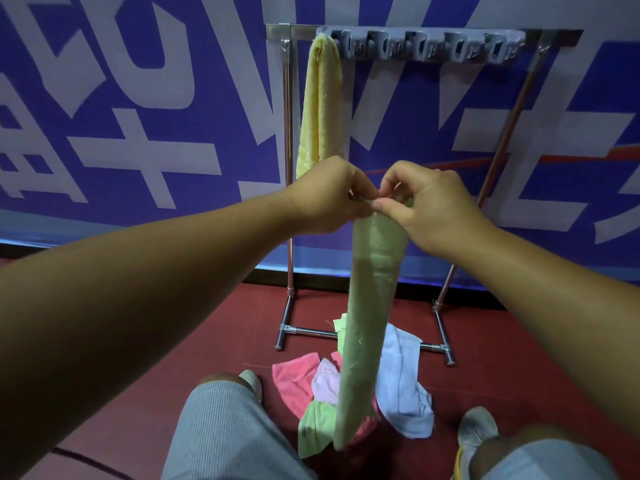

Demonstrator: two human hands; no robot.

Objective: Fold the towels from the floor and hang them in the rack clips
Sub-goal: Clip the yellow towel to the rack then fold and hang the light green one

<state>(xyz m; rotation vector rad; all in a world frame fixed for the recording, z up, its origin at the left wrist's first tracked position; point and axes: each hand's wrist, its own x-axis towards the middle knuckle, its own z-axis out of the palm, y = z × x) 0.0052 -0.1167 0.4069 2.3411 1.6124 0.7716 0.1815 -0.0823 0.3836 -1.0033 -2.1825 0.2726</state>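
Observation:
A long pale green towel (369, 306) hangs folded lengthwise in front of me. My left hand (329, 195) and my right hand (429, 213) both pinch its top edge, fingertips nearly touching. Its lower end dangles just above the floor pile. Behind it stands a metal rack (286, 133) with a grey row of clips (422, 45) along the top bar. A folded yellow towel (318, 105) hangs from the leftmost clip. The other clips hold nothing.
On the red floor (519, 358) at the rack's foot lies a pile: a pink towel (294, 379), a lilac one (325, 379), a light blue one (401, 386) and a light green one (315, 424). My knees and shoes frame the pile. A blue banner wall (138, 98) stands behind the rack.

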